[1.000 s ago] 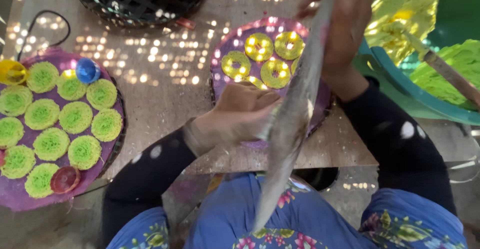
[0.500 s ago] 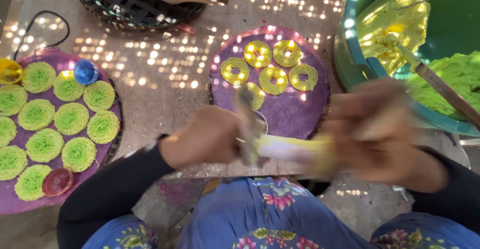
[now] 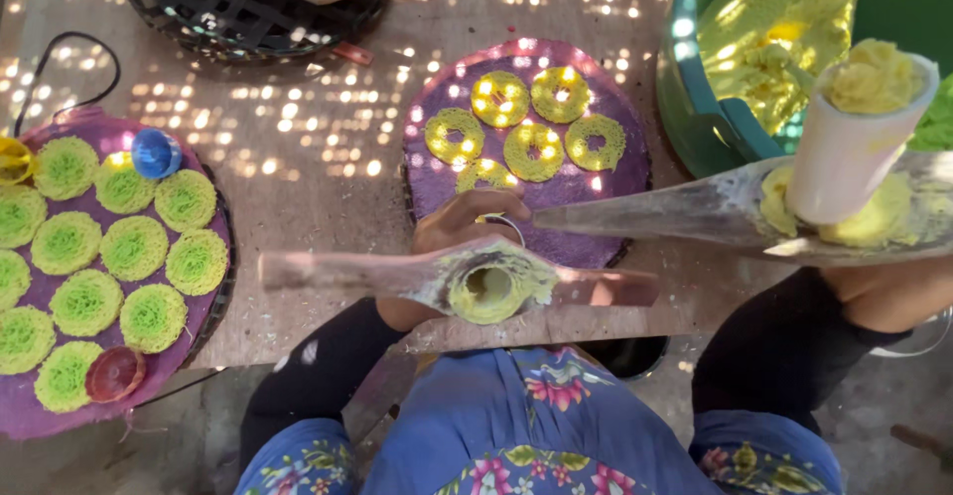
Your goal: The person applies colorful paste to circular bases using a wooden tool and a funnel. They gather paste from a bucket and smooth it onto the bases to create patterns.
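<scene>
Now left hand [image 3: 452, 232] clamped on wooden press [image 3: 467, 282]; right hand [image 3: 893, 291] grips plunger piece [image 3: 844, 172] w/ yellow dough. Halves were together earlier, now apart.

The left hand [image 3: 452, 232] holds a wooden press body [image 3: 467, 279] with a dough-smeared hollow above the table's near edge. The right hand [image 3: 888, 291] holds the plunger piece [image 3: 794, 202], yellow dough on its white cylinder. Yellow rings lie on the purple mat [image 3: 586, 227].
</scene>
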